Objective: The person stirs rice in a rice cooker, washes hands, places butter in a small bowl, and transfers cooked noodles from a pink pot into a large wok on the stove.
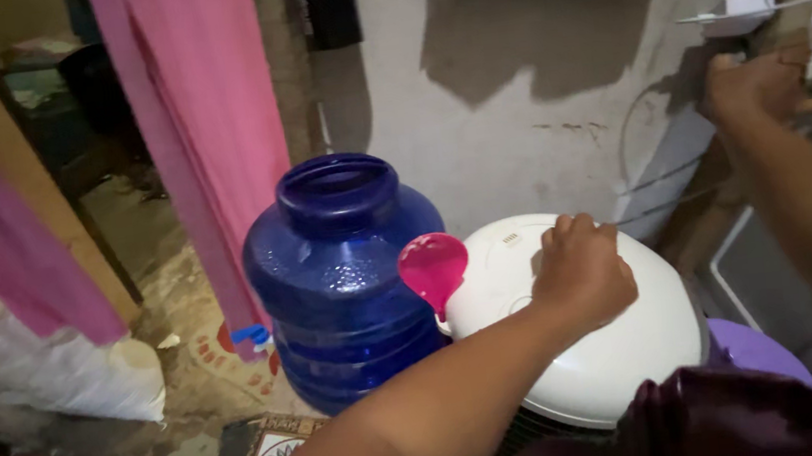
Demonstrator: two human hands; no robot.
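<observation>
On the white rice cooker lid (628, 335), the left hand (581, 270) rests closed; the right hand (763, 85) grips a white charger cable (811, 14).

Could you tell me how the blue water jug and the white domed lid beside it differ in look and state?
The blue water jug is see-through and dark blue; the white domed lid is opaque and white. The jug stands tall with its mouth open and no hand on it, while the lid sits low and wide under the left hand. A pink spoon stands at the lid's edge, not at the jug's. Both are rounded and stand side by side.
</observation>
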